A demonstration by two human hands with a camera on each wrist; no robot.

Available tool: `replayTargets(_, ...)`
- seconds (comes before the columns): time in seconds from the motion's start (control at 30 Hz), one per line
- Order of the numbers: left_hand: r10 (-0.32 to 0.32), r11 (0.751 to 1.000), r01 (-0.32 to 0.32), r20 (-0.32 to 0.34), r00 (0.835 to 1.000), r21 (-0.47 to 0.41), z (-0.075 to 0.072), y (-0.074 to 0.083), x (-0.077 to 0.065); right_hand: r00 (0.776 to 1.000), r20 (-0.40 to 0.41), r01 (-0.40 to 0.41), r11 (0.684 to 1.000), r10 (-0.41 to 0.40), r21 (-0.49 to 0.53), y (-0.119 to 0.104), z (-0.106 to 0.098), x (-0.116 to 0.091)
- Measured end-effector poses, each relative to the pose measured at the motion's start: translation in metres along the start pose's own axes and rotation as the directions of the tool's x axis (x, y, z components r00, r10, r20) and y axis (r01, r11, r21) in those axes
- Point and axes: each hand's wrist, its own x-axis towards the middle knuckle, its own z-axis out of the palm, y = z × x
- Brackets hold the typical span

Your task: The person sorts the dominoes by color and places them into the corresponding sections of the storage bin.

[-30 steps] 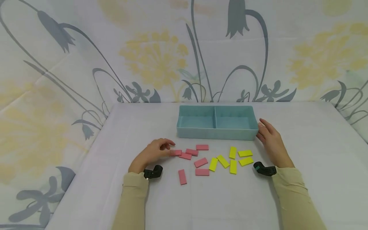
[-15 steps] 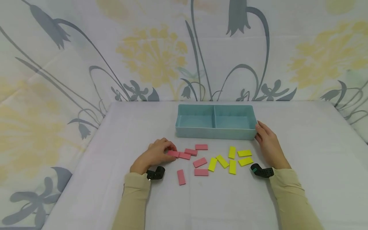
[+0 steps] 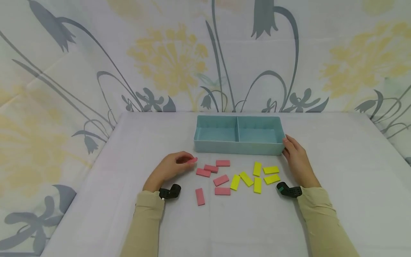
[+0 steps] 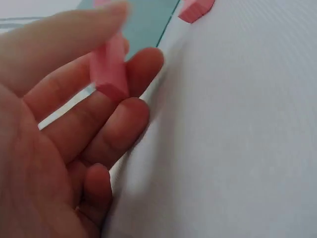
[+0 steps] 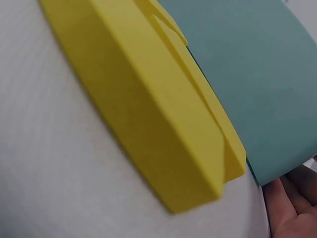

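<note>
In the head view my left hand (image 3: 170,167) is raised a little, left of the loose pink blocks. It pinches a flat pink block (image 4: 110,69) between thumb and fingers, seen closely in the left wrist view. My right hand (image 3: 298,160) rests against the right end of a pale blue-green box (image 3: 237,147) with two compartments. Its fingers lie along that end wall, partly hidden in the right wrist view. Several loose pink blocks (image 3: 222,191) lie flat in front of the box, with several yellow blocks (image 3: 257,185) to their right.
A white cloth (image 3: 244,228) covers the table. Behind it hangs a floral-patterned cloth (image 3: 179,71). A thin divider (image 3: 237,129) splits the box, and both compartments show bare floors. Each wrist bears a small black camera (image 3: 170,192).
My left hand has taken hold of the leftmost pink block and lifted it off the table, toward the box. My right hand has come against the box's end and stays there.
</note>
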Motion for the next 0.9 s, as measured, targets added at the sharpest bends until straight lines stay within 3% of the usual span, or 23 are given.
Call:
replayTargets(0.17, -0.003, 0.989, -0.007, -0.068, 0.998, -0.147, 0.0, -0.008, 0.0, 1.0, -0.013, -0.008, 1.0, 0.008, -0.027, 0.0, 0.0, 0.0)
replayTargets(0.3, 0.009, 0.959, -0.057, -0.175, 0.984, -0.276, -0.001, -0.014, 0.0, 1.0, -0.027, -0.018, 0.998, 0.016, -0.063, 0.001, 0.002, -0.001)
replayTargets(0.4, 0.002, 0.941, -0.089, -0.258, 0.966, -0.327, -0.001, -0.016, 0.002, 0.999, -0.033, -0.018, 0.995, 0.015, -0.1, 0.001, 0.002, -0.002)
replayTargets(0.53, -0.009, 0.931, -0.102, -0.302, 0.953, -0.35, 0.004, -0.011, 0.007, 0.999, -0.053, -0.011, 0.99, 0.004, -0.142, 0.001, -0.001, -0.004)
replayTargets(0.67, -0.089, 0.917, -0.047, -0.319, 0.944, -0.396, 0.004, -0.007, 0.012, 0.998, -0.061, -0.006, 0.988, -0.003, -0.152, 0.001, -0.002, -0.003)
replayTargets(0.77, -0.218, 0.855, 0.029, -0.308, 0.926, -0.517, 0.0, -0.004, 0.015, 0.999, -0.05, -0.007, 0.99, 0.0, -0.142, 0.003, -0.001, -0.001)
replayTargets(0.83, -0.298, 0.795, 0.068, -0.289, 0.91, -0.603, -0.002, -0.002, 0.018, 0.999, -0.047, -0.011, 0.99, 0.004, -0.137, 0.003, 0.0, 0.0)
replayTargets(0.9, -0.344, 0.733, 0.063, -0.29, 0.893, -0.678, -0.002, 0.001, 0.02, 0.999, -0.047, -0.013, 0.991, 0.007, -0.131, 0.004, 0.001, 0.001)
